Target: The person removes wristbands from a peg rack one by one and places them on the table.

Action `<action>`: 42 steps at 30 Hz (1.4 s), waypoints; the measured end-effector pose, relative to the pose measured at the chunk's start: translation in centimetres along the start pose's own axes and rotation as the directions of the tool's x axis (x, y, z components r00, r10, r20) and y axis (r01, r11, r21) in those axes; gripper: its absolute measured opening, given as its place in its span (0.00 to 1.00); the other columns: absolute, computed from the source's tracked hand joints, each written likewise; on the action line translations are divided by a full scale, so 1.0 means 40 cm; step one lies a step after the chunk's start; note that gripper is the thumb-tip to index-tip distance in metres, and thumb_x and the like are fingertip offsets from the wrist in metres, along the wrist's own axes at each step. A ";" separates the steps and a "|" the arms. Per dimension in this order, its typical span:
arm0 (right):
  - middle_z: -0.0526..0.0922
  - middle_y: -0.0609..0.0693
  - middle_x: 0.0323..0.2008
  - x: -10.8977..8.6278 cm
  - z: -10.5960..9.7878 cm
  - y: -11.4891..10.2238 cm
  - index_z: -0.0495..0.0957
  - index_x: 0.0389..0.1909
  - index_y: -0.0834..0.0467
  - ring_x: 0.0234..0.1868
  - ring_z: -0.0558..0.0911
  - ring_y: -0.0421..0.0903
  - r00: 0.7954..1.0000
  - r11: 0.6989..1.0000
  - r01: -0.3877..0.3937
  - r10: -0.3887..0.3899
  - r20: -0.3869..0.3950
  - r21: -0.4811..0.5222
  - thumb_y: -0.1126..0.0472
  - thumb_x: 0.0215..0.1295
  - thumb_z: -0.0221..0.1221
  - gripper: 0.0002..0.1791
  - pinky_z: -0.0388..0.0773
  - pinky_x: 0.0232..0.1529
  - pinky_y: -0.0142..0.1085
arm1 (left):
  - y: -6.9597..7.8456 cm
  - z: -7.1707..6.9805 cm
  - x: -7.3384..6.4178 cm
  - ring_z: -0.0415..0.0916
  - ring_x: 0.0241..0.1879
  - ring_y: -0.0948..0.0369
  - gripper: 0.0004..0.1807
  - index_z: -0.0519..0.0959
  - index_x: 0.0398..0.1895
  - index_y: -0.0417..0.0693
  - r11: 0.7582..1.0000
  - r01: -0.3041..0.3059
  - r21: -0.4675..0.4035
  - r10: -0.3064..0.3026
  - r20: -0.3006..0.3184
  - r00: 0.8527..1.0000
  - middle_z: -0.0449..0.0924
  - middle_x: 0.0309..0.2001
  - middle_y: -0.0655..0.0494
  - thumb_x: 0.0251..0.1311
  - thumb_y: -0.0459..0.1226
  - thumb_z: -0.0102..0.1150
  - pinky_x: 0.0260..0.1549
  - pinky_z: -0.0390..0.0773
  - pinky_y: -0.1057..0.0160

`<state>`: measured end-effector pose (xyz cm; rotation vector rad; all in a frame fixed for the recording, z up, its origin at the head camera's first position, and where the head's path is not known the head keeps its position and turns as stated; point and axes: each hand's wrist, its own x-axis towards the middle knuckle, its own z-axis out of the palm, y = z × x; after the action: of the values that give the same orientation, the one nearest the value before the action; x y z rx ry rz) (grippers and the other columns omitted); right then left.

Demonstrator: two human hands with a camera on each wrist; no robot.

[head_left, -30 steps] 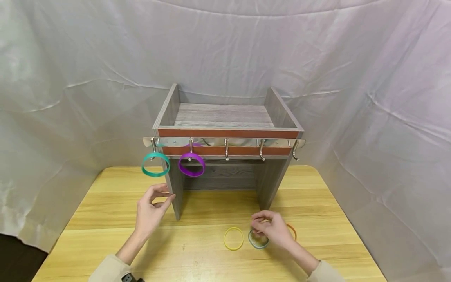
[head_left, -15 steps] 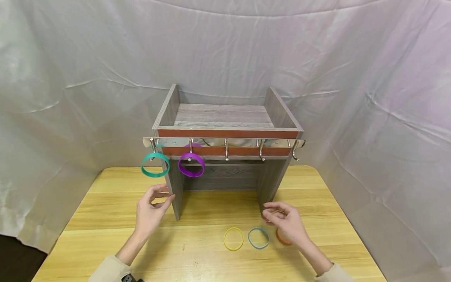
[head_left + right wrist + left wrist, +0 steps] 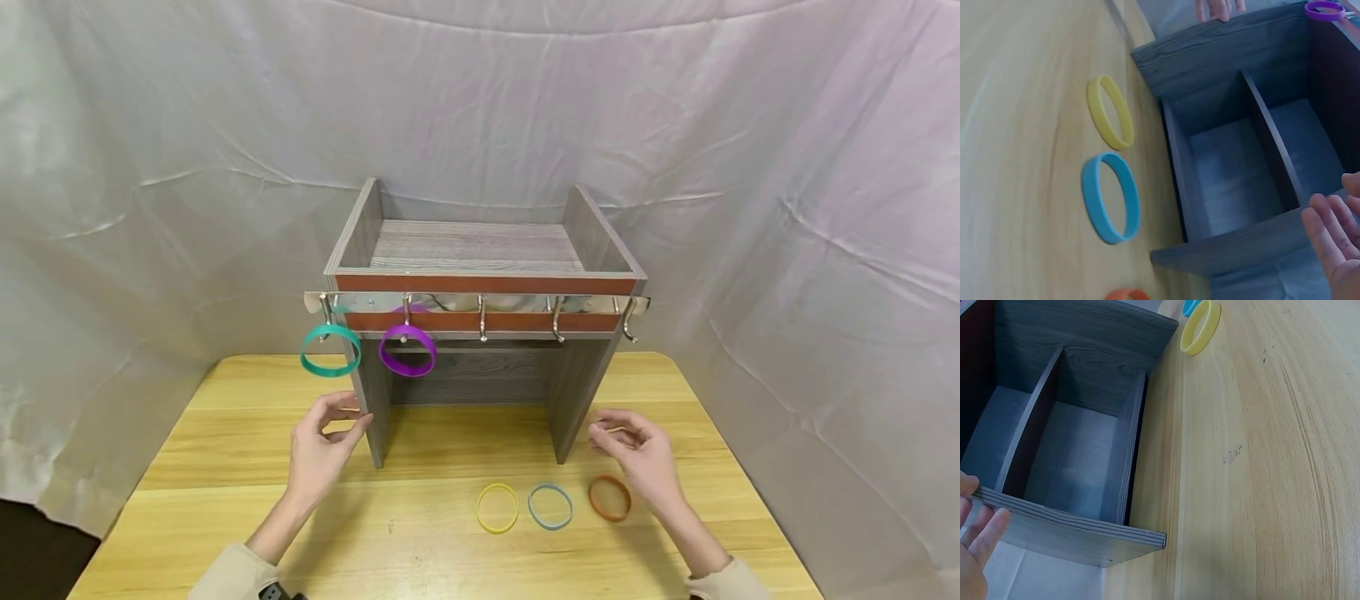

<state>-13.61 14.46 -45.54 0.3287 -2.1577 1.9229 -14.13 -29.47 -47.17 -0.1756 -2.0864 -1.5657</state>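
Observation:
My left hand (image 3: 322, 442) is at the grey wooden shelf unit's left side panel (image 3: 372, 417). It pinches the panel's front edge, thumb at the edge and fingers along the outer face. My right hand (image 3: 637, 454) hovers just outside the right side panel (image 3: 576, 392), fingers loosely bent and holding nothing. Below it on the table lies an orange wristband (image 3: 610, 498). A blue wristband (image 3: 551, 507) and a yellow wristband (image 3: 497, 508) lie further left. On the hook rail (image 3: 450, 303), a teal wristband (image 3: 331, 351) hangs from the leftmost hook and a purple wristband (image 3: 408, 351) from the second.
Bare hooks (image 3: 483, 321) continue along the rail to the right. The unit's top is an open tray (image 3: 480, 242). It stands on a wooden table (image 3: 420, 550), with grey cloth (image 3: 480, 108) behind and at both sides.
My right hand has moved right and away from the blue wristband, past the orange one, to beside the right panel. Nothing is in it. My left hand has stayed still.

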 end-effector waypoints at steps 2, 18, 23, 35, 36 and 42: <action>0.89 0.40 0.36 0.007 -0.006 -0.003 0.84 0.48 0.66 0.33 0.90 0.35 1.000 1.000 0.016 -0.016 -0.023 0.000 0.77 0.66 0.65 0.11 0.92 0.37 0.31 | 0.001 0.000 0.000 0.85 0.40 0.73 0.20 0.82 0.53 0.38 1.000 -0.001 0.000 0.001 -0.001 1.000 0.85 0.46 0.49 0.58 0.21 0.71 0.34 0.89 0.76; 0.91 0.40 0.35 0.063 -0.001 -0.020 0.81 0.50 0.75 0.34 0.89 0.34 0.991 0.996 0.084 -0.083 -0.103 0.006 0.78 0.64 0.67 0.14 0.91 0.37 0.29 | -0.006 -0.001 0.000 0.85 0.41 0.71 0.20 0.82 0.54 0.38 1.000 -0.003 0.012 0.003 0.005 1.000 0.85 0.46 0.48 0.58 0.21 0.71 0.34 0.89 0.76; 0.91 0.39 0.34 0.074 0.007 -0.017 0.80 0.50 0.78 0.33 0.88 0.33 0.989 0.997 0.075 -0.077 -0.126 -0.014 0.78 0.62 0.68 0.16 0.90 0.35 0.27 | -0.007 0.000 0.001 0.87 0.41 0.67 0.20 0.82 0.54 0.38 1.000 -0.001 0.019 0.001 0.007 1.000 0.85 0.46 0.49 0.58 0.21 0.71 0.34 0.89 0.75; 0.88 0.36 0.33 0.087 0.027 -0.010 0.82 0.47 0.75 0.33 0.87 0.31 0.980 0.996 0.052 -0.065 -0.189 -0.077 0.79 0.59 0.70 0.15 0.87 0.33 0.22 | -0.005 -0.004 -0.001 0.87 0.41 0.68 0.20 0.81 0.55 0.36 1.000 -0.014 0.025 0.013 0.019 1.000 0.85 0.48 0.46 0.59 0.21 0.70 0.35 0.89 0.75; 0.88 0.36 0.32 0.086 0.028 -0.009 0.82 0.47 0.75 0.33 0.87 0.31 0.979 0.996 0.047 -0.062 -0.195 -0.077 0.79 0.58 0.70 0.15 0.87 0.33 0.22 | -0.004 -0.005 -0.001 0.86 0.40 0.71 0.20 0.81 0.55 0.37 1.000 -0.012 0.023 0.011 0.020 1.000 0.86 0.47 0.45 0.59 0.21 0.70 0.34 0.89 0.75; 0.88 0.36 0.33 0.086 0.038 -0.002 0.81 0.47 0.76 0.33 0.87 0.31 0.977 0.998 0.051 -0.059 -0.205 -0.047 0.81 0.57 0.70 0.16 0.87 0.32 0.22 | 0.011 -0.021 -0.005 0.83 0.37 0.77 0.20 0.82 0.55 0.38 1.000 -0.003 0.006 0.003 0.020 1.000 0.86 0.44 0.41 0.59 0.22 0.71 0.32 0.89 0.76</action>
<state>-16.87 12.91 -44.52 0.1701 -2.0296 1.7929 -13.50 -30.05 -46.73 -0.1923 -2.1050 -1.5614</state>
